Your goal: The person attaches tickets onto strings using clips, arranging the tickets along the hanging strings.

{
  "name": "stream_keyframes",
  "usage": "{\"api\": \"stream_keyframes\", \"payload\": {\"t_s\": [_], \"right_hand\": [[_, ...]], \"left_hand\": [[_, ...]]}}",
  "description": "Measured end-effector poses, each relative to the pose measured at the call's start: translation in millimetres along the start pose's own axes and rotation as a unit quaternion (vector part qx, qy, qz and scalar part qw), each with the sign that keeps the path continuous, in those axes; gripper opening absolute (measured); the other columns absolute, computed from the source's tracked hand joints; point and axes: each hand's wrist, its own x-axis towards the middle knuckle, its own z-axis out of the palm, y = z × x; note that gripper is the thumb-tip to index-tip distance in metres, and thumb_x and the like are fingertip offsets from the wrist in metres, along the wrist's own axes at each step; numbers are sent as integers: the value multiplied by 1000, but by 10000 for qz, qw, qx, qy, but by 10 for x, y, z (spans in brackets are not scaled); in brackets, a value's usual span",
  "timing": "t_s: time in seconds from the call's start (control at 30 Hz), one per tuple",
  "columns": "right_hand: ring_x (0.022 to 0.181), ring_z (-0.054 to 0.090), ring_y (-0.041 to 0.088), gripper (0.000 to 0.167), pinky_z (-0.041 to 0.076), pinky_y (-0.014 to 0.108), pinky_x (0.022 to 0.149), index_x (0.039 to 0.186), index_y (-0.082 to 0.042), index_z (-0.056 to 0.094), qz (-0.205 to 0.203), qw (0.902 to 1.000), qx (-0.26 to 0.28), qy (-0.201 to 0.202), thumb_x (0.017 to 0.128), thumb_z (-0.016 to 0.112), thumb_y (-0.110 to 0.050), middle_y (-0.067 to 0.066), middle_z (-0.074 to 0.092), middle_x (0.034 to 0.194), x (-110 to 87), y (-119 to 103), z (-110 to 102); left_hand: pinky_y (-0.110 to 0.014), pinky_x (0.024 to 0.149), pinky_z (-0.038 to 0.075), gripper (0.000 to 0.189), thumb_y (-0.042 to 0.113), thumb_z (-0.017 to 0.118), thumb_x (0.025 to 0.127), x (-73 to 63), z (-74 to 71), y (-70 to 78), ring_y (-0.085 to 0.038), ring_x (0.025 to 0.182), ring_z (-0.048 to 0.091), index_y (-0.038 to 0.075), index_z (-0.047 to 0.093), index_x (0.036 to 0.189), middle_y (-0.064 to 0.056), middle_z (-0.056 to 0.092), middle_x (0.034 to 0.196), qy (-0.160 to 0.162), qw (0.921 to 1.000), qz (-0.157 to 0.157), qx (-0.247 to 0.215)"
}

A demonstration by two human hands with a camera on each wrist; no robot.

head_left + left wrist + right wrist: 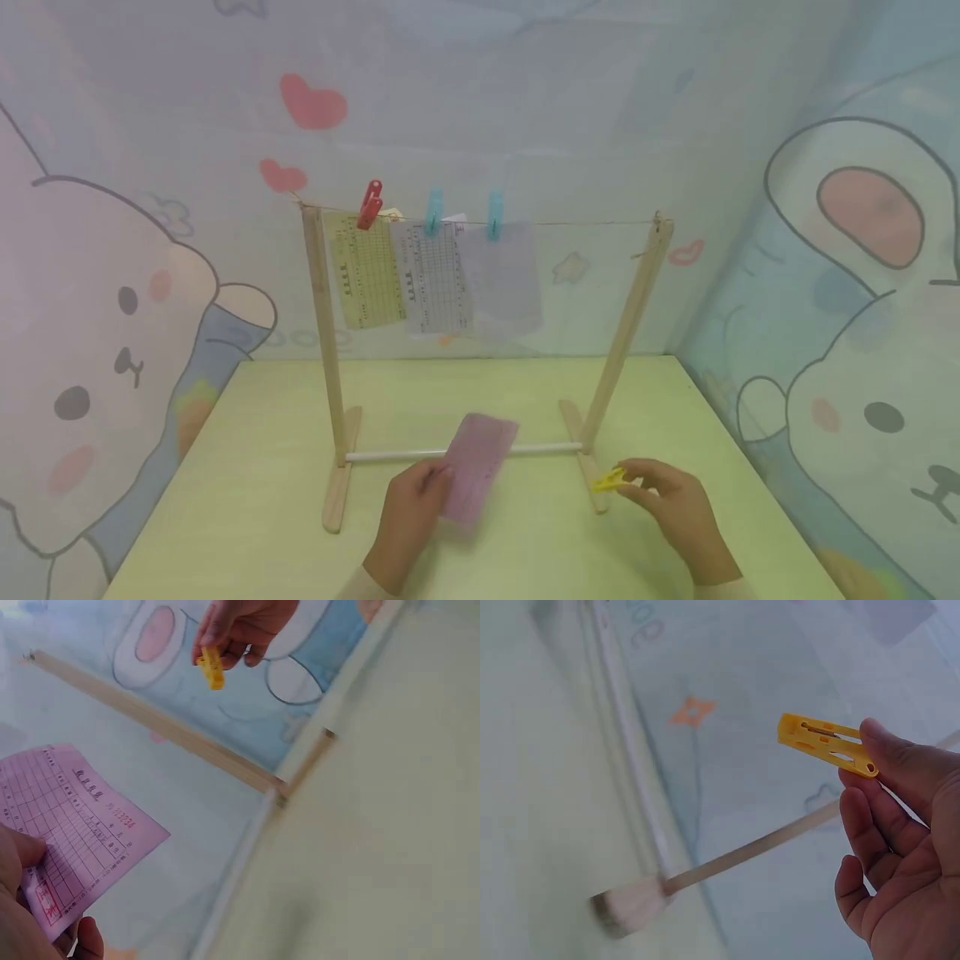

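Note:
My left hand (408, 517) pinches a pink printed slip (477, 467) by its lower edge, just in front of the wooden rack's (327, 350) white bottom bar. The left wrist view shows the slip (71, 825) held between thumb and fingers. My right hand (675, 508) pinches a yellow clothespin (609, 480) near the rack's right foot; the right wrist view shows the clothespin (826, 742) at my fingertips. On the string (585, 222) hang a yellow slip (366, 271) under a red pin (370, 204), a white slip (435, 279) and a pale slip (506, 279) under blue pins (433, 210).
The rack stands on a pale green table (247, 467) boxed in by cartoon-printed walls (112, 317) at left, back and right. The string's right half is bare up to the right post (630, 325).

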Motion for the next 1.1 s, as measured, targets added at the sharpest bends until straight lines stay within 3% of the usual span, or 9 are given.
{"api": "stream_keyframes", "payload": {"t_s": [0.17, 0.27, 0.43, 0.6, 0.83, 1.0, 1.1], "right_hand": [[91, 63, 10, 28, 50, 18, 83, 113, -3, 76, -1207, 9903, 672, -136, 86, 80, 3, 8, 75, 100, 504, -579, -352], [90, 63, 7, 31, 50, 16, 82, 114, 0, 75, -1686, 9835, 643, -141, 84, 80, 7, 7, 76, 100, 797, -986, -560], [85, 62, 7, 26, 47, 17, 75, 110, -3, 78, -1829, 9831, 92, -33, 85, 84, -1, -5, 78, 98, 1197, -1702, -844], [85, 63, 8, 21, 47, 18, 71, 106, -4, 80, -2138, 9763, -241, 241, 85, 85, -6, -10, 77, 95, 1618, -2247, -998], [91, 68, 17, 20, 55, 21, 74, 104, -6, 81, -1564, 9875, -56, 180, 87, 86, -16, -1, 79, 97, 2031, -2773, -1037], [93, 66, 17, 18, 52, 26, 78, 99, -11, 82, -1383, 9889, -533, 124, 87, 87, -23, -2, 78, 94, 2197, -2955, -1023], [95, 63, 17, 19, 49, 29, 82, 100, -13, 82, -1343, 9861, -974, -9, 89, 85, -27, -2, 78, 97, 2248, -3023, -1035]], "left_hand": [[-32, 82, 61, 19, 17, 66, 103, 332, -12, 445, -23, 96, 73, 4, 74, 114, -12, 76, 110, -101, 9909, -167, -1332], [-37, 85, 60, 22, 19, 67, 102, 538, -20, 745, -25, 98, 72, 4, 74, 115, -11, 76, 110, -155, 9814, -115, -1912], [-42, 87, 60, 24, 22, 68, 101, 878, -16, 1219, -26, 101, 72, 4, 76, 115, -9, 76, 111, -223, 9752, 103, -2199], [-41, 91, 58, 25, 20, 68, 101, 1151, 57, 1589, -24, 106, 70, 6, 75, 121, -7, 73, 118, -423, 9678, 19, -2483], [-37, 85, 57, 22, 15, 66, 101, 1302, 265, 1875, -23, 97, 68, -1, 75, 113, -12, 73, 110, -584, 9561, -18, -2873], [-37, 88, 54, 20, 16, 65, 102, 1355, 380, 1959, -21, 100, 66, 2, 76, 111, -10, 72, 108, -759, 9500, -507, -2987], [-38, 91, 53, 20, 17, 66, 102, 1378, 417, 1984, -21, 102, 65, 3, 76, 113, -9, 72, 110, -818, 9485, -622, -2997]]}}
